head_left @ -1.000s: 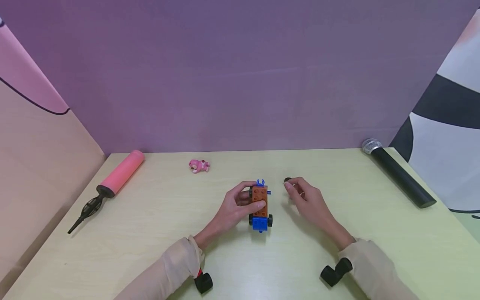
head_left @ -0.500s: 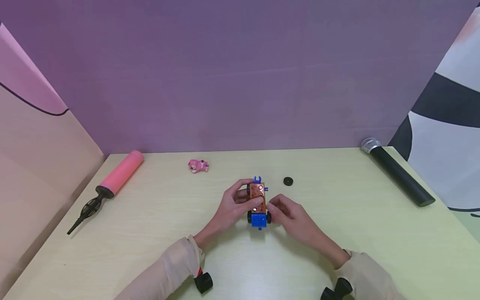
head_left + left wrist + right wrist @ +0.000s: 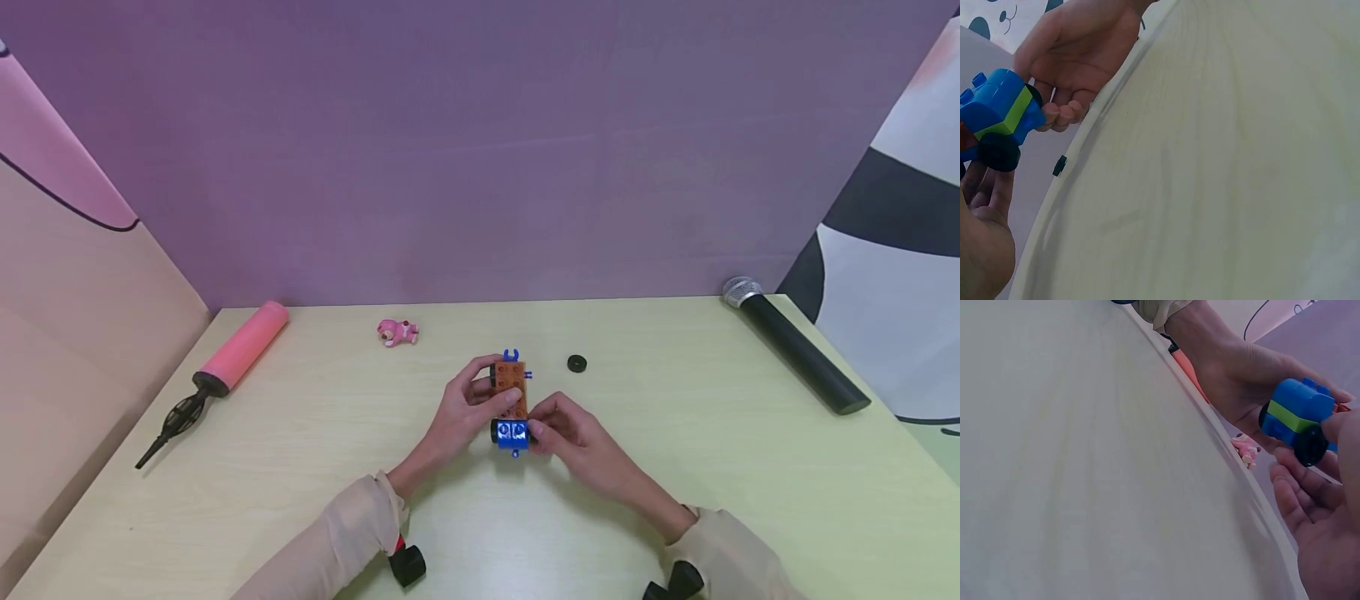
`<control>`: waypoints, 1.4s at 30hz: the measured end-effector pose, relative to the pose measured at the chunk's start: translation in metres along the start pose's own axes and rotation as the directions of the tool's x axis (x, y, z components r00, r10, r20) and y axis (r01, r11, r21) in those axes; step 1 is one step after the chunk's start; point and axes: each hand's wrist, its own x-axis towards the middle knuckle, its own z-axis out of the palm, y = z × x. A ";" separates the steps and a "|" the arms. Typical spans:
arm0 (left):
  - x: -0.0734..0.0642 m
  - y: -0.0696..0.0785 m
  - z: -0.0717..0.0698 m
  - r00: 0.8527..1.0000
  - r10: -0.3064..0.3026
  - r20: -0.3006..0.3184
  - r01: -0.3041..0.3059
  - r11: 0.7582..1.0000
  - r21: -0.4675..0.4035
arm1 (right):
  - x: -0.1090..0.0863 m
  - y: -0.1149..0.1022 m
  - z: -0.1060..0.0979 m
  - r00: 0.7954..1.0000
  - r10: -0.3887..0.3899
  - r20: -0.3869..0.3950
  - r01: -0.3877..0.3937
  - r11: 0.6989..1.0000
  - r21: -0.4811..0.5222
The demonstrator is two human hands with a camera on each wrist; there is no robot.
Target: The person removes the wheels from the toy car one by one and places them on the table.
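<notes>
My left hand grips a toy brick car, its thumb across the orange studded top. The car has a blue block at the near end and a small blue clip at the far end. In the left wrist view a lime-green layer shows under the blue block. My right hand pinches the black wheel on the near right side, its fingertips partly covering it. The far right side shows a bare blue axle peg. A loose black wheel lies flat on the table beyond my right hand.
A pink bear figure lies on the table at the back. To the left is a pink hand pump with a black nozzle. A black microphone lies along the right side. A purple panel rises behind the table.
My right hand has let go of the loose wheel, leaving it on the table, and moved left and nearer to the car's near right wheel. The car has shifted slightly left and away.
</notes>
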 end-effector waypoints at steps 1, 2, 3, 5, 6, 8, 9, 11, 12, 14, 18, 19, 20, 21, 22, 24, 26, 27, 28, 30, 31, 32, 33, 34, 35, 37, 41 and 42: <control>0.000 0.000 0.000 1.000 -0.006 0.000 0.006 1.000 0.001 | 0.000 -0.001 0.001 1.000 -0.001 -0.017 0.001 1.000 -0.003; 0.000 -0.001 -0.001 1.000 -0.012 0.003 0.012 1.000 -0.002 | 0.000 -0.001 0.002 0.999 -0.002 -0.034 0.001 1.000 -0.003; 0.000 -0.001 -0.001 1.000 -0.019 0.007 0.019 1.000 -0.009 | -0.001 -0.002 0.002 0.999 -0.003 -0.052 0.003 1.000 -0.004; 0.000 -0.001 -0.001 0.999 -0.033 0.017 0.034 0.999 -0.024 | -0.001 -0.003 0.003 0.997 -0.008 -0.082 0.007 1.000 -0.005; 0.000 0.000 0.000 0.999 -0.041 0.024 0.042 0.999 -0.029 | -0.001 -0.003 0.003 0.996 -0.007 -0.093 0.006 1.000 -0.007; -0.001 0.000 0.000 0.997 -0.067 0.036 0.068 0.997 -0.039 | -0.001 -0.001 0.003 0.994 -0.017 -0.107 0.016 1.000 -0.010; -0.001 0.001 0.000 0.996 -0.083 0.038 0.085 0.996 -0.037 | -0.002 -0.001 0.003 0.993 -0.022 -0.114 0.020 1.000 -0.016; -0.001 0.002 0.001 0.993 -0.114 0.041 0.115 0.993 -0.032 | -0.002 -0.001 0.003 0.991 -0.029 -0.129 0.026 0.999 -0.029; -0.002 0.002 0.001 0.991 -0.126 0.044 0.127 0.991 -0.030 | -0.002 -0.001 0.004 0.990 -0.031 -0.138 0.026 0.999 -0.039; -0.001 0.002 0.001 0.989 -0.137 0.045 0.138 0.990 -0.012 | -0.002 -0.001 0.004 0.988 -0.035 -0.151 0.027 0.998 -0.050; -0.001 0.002 0.001 0.994 -0.104 0.038 0.104 0.994 0.019 | -0.001 -0.001 0.006 0.985 -0.034 -0.169 0.026 0.998 -0.052; -0.002 0.002 0.001 0.995 -0.094 0.033 0.093 0.995 0.028 | -0.001 -0.001 0.006 0.985 -0.034 -0.171 0.026 0.998 -0.049; -0.002 0.002 0.001 0.996 -0.085 0.030 0.084 0.996 0.030 | 0.000 -0.001 0.007 0.984 -0.033 -0.173 0.026 0.999 -0.047; -0.002 0.002 0.001 0.997 -0.076 0.029 0.075 0.997 0.030 | 0.000 -0.001 0.008 0.984 -0.031 -0.175 0.024 0.999 -0.045; -0.002 0.002 0.001 0.997 -0.069 0.027 0.069 0.997 0.029 | 0.000 -0.001 0.008 0.984 -0.030 -0.177 0.023 0.999 -0.044; -0.002 0.002 0.002 0.998 -0.060 0.031 0.059 0.998 0.017 | 0.001 -0.001 0.009 0.984 -0.027 -0.178 0.019 0.999 -0.048; -0.001 0.002 0.002 0.998 -0.053 0.037 0.053 0.999 0.005 | 0.002 -0.002 0.009 0.984 -0.024 -0.178 0.015 0.998 -0.053; -0.001 0.002 0.002 0.998 -0.054 0.041 0.054 0.999 -0.005 | 0.002 -0.002 0.010 0.984 -0.025 -0.179 0.015 0.998 -0.055; -0.001 0.002 0.002 0.997 -0.057 0.046 0.057 0.998 -0.016 | 0.002 -0.002 0.010 0.984 -0.025 -0.179 0.015 0.998 -0.056; 0.000 0.001 0.001 0.997 -0.058 0.059 0.060 0.997 -0.040 | 0.002 -0.002 0.009 0.984 -0.032 -0.175 0.023 0.998 -0.050; 0.000 0.001 0.001 0.996 -0.057 0.062 0.060 0.997 -0.044 | 0.002 -0.002 0.010 0.984 -0.034 -0.172 0.027 0.999 -0.044; -0.001 0.000 0.001 0.996 -0.057 0.066 0.061 0.997 -0.053 | 0.002 -0.001 0.010 0.985 -0.036 -0.169 0.030 0.999 -0.038; -0.001 0.001 0.001 0.996 -0.057 0.069 0.061 0.996 -0.063 | 0.002 0.000 0.010 0.985 -0.038 -0.167 0.033 0.999 -0.033; -0.001 0.000 0.001 0.996 -0.053 0.070 0.058 0.996 -0.071 | 0.003 0.001 0.010 0.986 -0.040 -0.164 0.036 0.999 -0.030; -0.001 -0.001 0.000 0.996 -0.049 0.071 0.054 0.996 -0.074 | 0.003 0.001 0.010 0.986 -0.043 -0.163 0.039 0.999 -0.030; -0.001 -0.001 0.000 0.997 -0.048 0.068 0.053 0.996 -0.074 | 0.003 0.003 0.011 0.985 -0.050 -0.165 0.043 0.998 -0.047; -0.001 -0.001 -0.001 0.997 -0.056 0.061 0.059 0.997 -0.055 | 0.003 0.005 0.012 0.982 -0.089 -0.169 0.070 0.991 -0.113; -0.001 0.000 -0.001 0.997 -0.059 0.058 0.062 0.997 -0.048 | 0.003 0.005 0.012 0.980 -0.106 -0.169 0.083 0.988 -0.133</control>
